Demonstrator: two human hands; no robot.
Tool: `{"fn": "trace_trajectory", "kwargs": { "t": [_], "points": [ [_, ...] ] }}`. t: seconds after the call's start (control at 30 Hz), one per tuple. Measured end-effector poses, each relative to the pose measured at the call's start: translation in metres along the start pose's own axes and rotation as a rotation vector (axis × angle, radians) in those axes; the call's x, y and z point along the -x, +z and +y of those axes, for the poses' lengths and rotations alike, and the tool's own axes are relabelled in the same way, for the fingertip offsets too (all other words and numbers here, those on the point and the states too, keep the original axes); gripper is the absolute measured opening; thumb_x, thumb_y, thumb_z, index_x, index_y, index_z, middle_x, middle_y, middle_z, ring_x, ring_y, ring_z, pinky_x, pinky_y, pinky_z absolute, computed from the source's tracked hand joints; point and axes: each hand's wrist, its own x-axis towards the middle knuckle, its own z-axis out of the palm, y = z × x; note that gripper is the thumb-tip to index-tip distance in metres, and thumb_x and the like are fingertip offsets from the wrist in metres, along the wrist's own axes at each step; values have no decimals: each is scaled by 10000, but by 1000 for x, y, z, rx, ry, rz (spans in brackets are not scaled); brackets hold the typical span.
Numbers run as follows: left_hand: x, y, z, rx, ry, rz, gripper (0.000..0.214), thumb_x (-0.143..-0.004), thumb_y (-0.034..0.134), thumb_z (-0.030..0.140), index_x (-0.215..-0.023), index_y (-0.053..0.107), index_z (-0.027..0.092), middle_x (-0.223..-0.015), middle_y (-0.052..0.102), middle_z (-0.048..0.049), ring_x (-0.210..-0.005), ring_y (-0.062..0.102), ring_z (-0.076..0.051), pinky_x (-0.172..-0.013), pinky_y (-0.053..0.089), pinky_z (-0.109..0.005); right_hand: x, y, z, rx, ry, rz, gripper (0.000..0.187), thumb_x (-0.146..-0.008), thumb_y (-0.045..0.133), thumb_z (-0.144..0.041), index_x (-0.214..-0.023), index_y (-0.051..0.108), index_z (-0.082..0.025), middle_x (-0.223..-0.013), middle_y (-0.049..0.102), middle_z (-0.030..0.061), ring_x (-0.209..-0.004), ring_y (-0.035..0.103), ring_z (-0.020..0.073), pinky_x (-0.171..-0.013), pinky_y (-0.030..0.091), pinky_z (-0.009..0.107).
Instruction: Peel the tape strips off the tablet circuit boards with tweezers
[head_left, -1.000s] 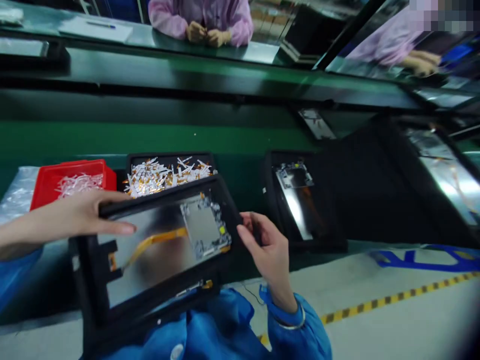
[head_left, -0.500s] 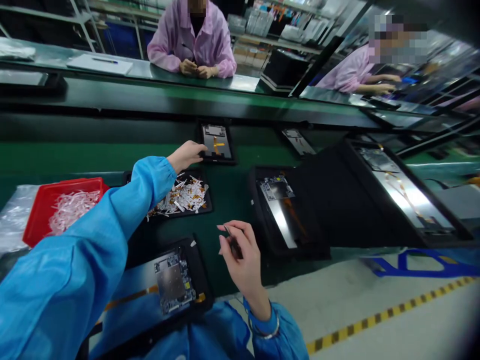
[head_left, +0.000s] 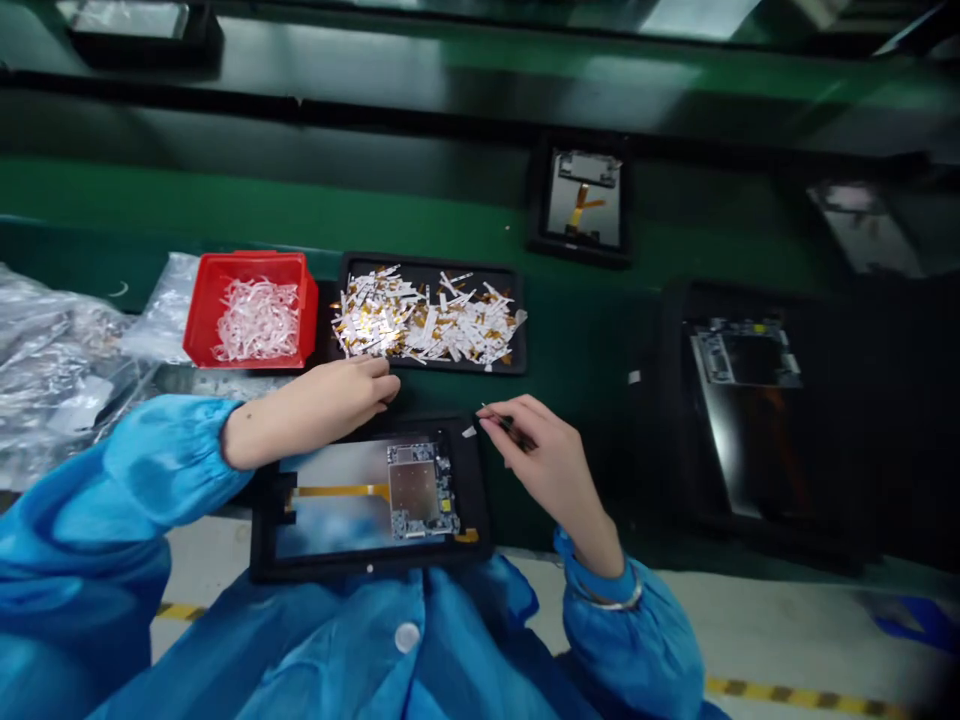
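Note:
A black-framed panel [head_left: 367,498] with a silver back, an orange ribbon cable and a small circuit board lies on my lap against the green bench edge. My left hand [head_left: 337,395] rests with curled fingers on its top edge, just below the black tray of white and gold strips [head_left: 429,318]. My right hand [head_left: 536,455] hovers beside the panel's upper right corner, pinched on thin tweezers [head_left: 496,416]. Blue sleeves cover both arms.
A red bin of white shreds [head_left: 253,310] stands left of the strip tray, with crinkled plastic bags [head_left: 52,350] further left. Another panel [head_left: 583,200] lies on the green belt [head_left: 300,215]. A dark panel [head_left: 750,400] stands to the right.
My left arm pulled back from the panel far out on the belt and now rests on the lap panel's top edge. The view dropped downward. The right hand stayed pinched on the tweezers.

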Motion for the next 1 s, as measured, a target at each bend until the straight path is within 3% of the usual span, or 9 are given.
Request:
{"fn": "trace_trajectory", "kwargs": {
  "t": [0.17,0.3,0.4,0.57,0.67,0.83,1.0],
  "points": [
    [5,10,-3,-143,-22,129,162,-979,457,189,-930,605,145,-918,578,-66,-819,553,-182,-732,446,-287,-18,2,-9,70,-65,-39,120,-902,602,-269,-864,682,-188,-837,645,32,-549,528,91,-548,453,247],
    [-16,2,-8,-277,-70,277,149,-958,486,167,-1023,612,120,-1054,583,-138,-1032,527,-291,-885,437,-427,-40,5,-17,120,-129,-39,87,-881,607,-228,-842,666,-176,-823,616,18,-494,477,68,-544,434,251],
    [-35,3,-13,-336,4,299,143,-920,561,148,-1039,637,124,-1096,582,-137,-1094,509,-312,-892,443,-430,-53,8,-23,120,-122,-58,77,-868,615,-218,-818,658,-178,-818,605,10,-488,462,63,-551,431,250],
    [-56,14,-16,-286,132,243,83,-881,656,183,-952,672,141,-1025,605,-89,-1032,536,-249,-877,448,-347,-59,11,-25,90,-105,-71,82,-863,615,-218,-802,656,-181,-796,602,6,-510,476,69,-556,423,244],
    [-59,17,-15,-232,160,245,62,-904,620,167,-936,665,138,-980,626,-74,-965,563,-207,-859,450,-304,-60,12,-23,77,-93,-76,82,-860,617,-222,-798,654,-185,-797,608,7,-519,477,73,-558,424,246],
    [-44,6,-15,-83,63,354,180,-971,500,200,-905,655,137,-909,661,-66,-811,604,-164,-739,455,-267,-59,9,-21,19,-76,-38,86,-859,622,-255,-815,649,-185,-828,634,19,-524,492,75,-541,441,246],
    [-23,-10,-19,137,-34,467,113,-921,566,184,-858,659,170,-759,690,10,-691,625,-104,-684,452,-205,-57,14,-29,-41,-43,9,128,-844,649,-268,-946,655,-190,-824,624,0,-455,501,54,-482,442,229]
  ]
}}
